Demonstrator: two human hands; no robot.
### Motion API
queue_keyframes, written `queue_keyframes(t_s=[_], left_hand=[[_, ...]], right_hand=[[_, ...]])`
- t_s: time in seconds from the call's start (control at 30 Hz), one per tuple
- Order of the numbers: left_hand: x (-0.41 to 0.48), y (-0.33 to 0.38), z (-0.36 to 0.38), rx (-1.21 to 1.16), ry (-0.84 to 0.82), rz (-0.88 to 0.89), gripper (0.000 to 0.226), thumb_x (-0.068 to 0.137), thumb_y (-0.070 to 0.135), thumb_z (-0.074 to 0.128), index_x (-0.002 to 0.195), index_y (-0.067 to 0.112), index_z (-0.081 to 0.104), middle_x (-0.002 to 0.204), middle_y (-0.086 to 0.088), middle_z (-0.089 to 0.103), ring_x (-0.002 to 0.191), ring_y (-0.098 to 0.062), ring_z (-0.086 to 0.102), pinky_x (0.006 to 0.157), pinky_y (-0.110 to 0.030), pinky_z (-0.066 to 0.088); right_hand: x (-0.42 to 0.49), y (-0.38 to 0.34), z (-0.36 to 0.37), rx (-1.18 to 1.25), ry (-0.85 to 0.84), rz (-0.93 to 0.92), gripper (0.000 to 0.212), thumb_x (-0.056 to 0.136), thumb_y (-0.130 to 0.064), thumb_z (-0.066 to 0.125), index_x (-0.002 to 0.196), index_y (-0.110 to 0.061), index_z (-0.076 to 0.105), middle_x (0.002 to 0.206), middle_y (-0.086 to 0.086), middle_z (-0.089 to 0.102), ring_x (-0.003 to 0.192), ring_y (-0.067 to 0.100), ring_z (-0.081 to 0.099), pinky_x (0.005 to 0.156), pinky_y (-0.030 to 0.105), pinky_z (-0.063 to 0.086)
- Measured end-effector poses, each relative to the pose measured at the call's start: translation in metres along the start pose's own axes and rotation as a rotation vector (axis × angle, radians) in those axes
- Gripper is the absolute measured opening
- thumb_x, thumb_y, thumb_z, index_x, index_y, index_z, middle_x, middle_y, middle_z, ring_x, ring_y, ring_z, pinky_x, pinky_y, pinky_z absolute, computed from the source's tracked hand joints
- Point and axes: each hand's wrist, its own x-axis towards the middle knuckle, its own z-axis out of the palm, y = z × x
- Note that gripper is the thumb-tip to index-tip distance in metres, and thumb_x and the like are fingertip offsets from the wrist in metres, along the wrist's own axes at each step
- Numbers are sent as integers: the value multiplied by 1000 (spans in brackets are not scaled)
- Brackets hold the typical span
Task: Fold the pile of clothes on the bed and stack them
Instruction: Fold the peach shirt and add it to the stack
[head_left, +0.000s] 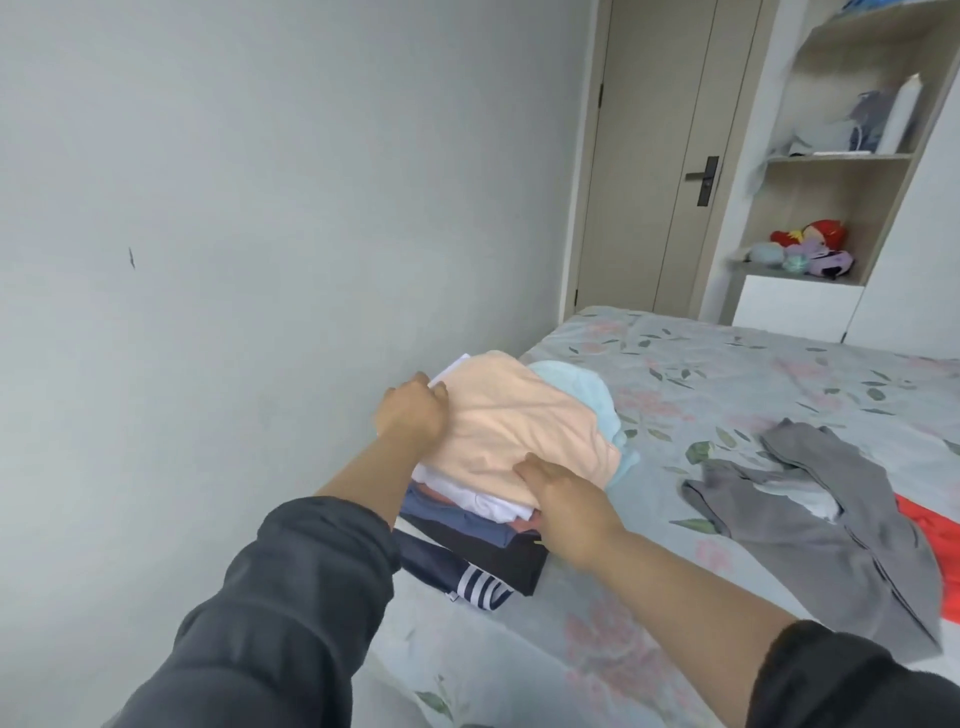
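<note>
Stack (467, 543): on the bed (727, 364) beside the wall, peach top (519, 415) uppermost.
Left hand (413, 415): curled over its far corner, seemingly gripping.
Right hand (566, 499): straight fingers pressing its near edge.

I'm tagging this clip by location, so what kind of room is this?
Most likely a home bedroom. A bed with a floral sheet carries a stack of folded clothes, a closed door stands behind it, and the shelves beside the door hold plush toys.
</note>
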Motion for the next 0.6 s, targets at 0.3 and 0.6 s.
queue_keyframes(t_s=[0.3,0.6], left_hand=[[49,37,-6,-84,-271,-31,42,93,24,51,128,1,51,131,-13,54,119,-31,52,96,-35,43],[81,29,-42,-379,-66,23,44,96,20,48,135,-1,47,137,-19,51,127,-32,47,107,-37,37]], right_hand=[[13,11,-20,-58,163,228,54,75,1,46,125,-17,47,102,7,64,88,31,60,64,33,46],[38,-3,-63,-217,432,116,47,71,9,47,111,-14,57,99,4,63,87,27,58,58,30,35]])
